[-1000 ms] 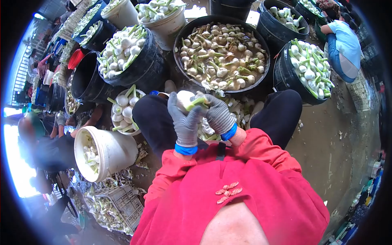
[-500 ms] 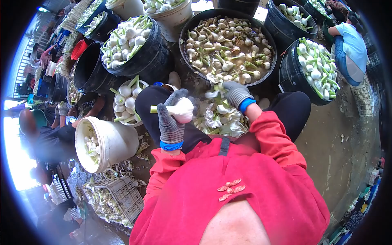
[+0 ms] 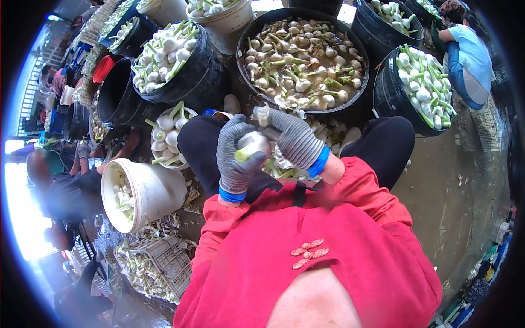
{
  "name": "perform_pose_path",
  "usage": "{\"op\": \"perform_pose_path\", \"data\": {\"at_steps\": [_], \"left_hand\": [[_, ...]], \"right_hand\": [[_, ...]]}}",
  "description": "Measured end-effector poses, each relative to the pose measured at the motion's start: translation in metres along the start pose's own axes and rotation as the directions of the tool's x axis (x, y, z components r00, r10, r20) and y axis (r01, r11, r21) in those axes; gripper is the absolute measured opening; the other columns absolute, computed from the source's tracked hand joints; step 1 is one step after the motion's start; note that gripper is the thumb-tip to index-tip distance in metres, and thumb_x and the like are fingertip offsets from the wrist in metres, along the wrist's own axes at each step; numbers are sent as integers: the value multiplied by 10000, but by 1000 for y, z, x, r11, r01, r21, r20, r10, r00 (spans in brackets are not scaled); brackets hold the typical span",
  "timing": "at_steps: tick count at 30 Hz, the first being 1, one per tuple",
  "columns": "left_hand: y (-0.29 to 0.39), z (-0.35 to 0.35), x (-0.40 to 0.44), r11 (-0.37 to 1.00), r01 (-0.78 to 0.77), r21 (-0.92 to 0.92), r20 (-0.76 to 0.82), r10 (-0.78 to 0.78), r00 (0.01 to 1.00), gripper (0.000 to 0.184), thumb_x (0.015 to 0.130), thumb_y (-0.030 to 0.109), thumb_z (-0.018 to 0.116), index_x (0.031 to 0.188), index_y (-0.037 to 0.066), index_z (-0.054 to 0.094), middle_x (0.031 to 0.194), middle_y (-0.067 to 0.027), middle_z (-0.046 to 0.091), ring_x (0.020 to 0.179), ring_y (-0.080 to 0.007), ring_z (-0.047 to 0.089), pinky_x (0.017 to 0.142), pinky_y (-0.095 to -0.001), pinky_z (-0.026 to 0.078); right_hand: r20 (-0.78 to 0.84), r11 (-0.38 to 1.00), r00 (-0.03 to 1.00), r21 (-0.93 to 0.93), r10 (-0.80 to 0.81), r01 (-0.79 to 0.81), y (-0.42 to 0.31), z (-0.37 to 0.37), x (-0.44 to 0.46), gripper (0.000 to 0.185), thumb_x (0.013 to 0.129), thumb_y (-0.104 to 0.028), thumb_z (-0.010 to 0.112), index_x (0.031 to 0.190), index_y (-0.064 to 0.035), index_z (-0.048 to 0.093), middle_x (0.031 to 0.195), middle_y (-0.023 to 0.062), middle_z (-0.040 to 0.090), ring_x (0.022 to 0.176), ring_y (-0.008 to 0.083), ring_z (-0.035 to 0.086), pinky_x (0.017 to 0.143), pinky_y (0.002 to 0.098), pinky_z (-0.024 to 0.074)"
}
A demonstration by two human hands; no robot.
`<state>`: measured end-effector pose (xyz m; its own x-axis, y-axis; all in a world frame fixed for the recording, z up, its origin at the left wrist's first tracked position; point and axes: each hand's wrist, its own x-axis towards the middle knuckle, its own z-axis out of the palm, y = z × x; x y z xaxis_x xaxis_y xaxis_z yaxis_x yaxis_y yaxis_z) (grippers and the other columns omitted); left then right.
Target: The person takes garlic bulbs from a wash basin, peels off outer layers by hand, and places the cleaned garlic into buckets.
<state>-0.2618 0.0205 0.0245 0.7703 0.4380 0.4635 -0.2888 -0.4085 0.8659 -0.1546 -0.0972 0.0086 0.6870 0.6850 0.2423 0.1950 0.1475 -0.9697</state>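
My left hand (image 3: 232, 158), in a grey striped glove, is wrapped round a white garlic bulb (image 3: 256, 143), whose cut green stem end faces toward me. Close against the bulb's far right side is my gloved right hand (image 3: 298, 141), its fingers curled. A pale scrap of garlic skin (image 3: 262, 114) shows at its fingertips; the fingers partly hide their contact with the bulb. Below the hands, between my legs, lies a heap of peeled garlic skins (image 3: 284, 170). Beyond them stands a wide black tub (image 3: 244, 76) of unpeeled bulbs in brown water.
A black bucket (image 3: 210, 76) heaped with white garlic stands ahead left, another (image 3: 385, 90) ahead right. Near my left knee are a small container of bulbs (image 3: 167, 139) and a tipped white bucket (image 3: 164, 188). A crate (image 3: 172, 265) lies lower left. Other people sit at both sides.
My right hand has moved left from above the skins to the bulb. My left hand has turned the bulb so its stem, which pointed left, now faces toward me.
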Motion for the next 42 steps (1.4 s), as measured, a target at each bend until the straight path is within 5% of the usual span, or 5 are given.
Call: {"op": "perform_pose_path", "data": {"at_steps": [13,15,18,27,42], "left_hand": [[-5,-49,-7,21,243,-970,153,-723,673,508,874,496,526,1186,95,510,1116,-101,583,1016,-271,570,895,-453,464],[-40,-73,-18,812,334,-479,-75,-417,906,357,944,302,424,1203,58,459,1110,-86,563,1026,-258,551,834,-450,506],[-16,-107,-10,135,51,-990,-44,-621,782,407,915,371,488,1193,76,467,1125,-130,559,997,-291,565,754,-468,541],[-79,-221,-58,614,60,-787,-600,-784,156,508,896,433,521,1248,79,426,1209,-131,521,1078,-301,528,853,-482,494],[-151,-205,-5,647,619,446,-668,-220,711,303,859,129,561,1130,0,522,1034,-176,568,969,-268,551,868,-366,435]], "right_hand": [[-41,769,986,631,163,-101,-78,-39,13,394,888,-37,527,1269,21,446,1108,119,570,943,204,610,814,339,532],[-76,518,974,854,215,-47,-72,-57,17,440,883,-29,542,1300,15,408,1124,151,560,959,254,608,831,445,539],[-121,634,979,773,164,-11,-45,-80,13,426,887,-64,545,1294,-6,435,1061,128,603,929,245,623,813,428,543],[-21,598,600,100,800,-795,135,-63,-65,393,777,61,609,1161,-17,593,894,10,628,740,110,563,639,213,463],[165,414,643,-873,748,-258,143,-57,-73,368,857,-384,544,1026,-70,633,977,186,629,902,386,588,795,462,458]]}}
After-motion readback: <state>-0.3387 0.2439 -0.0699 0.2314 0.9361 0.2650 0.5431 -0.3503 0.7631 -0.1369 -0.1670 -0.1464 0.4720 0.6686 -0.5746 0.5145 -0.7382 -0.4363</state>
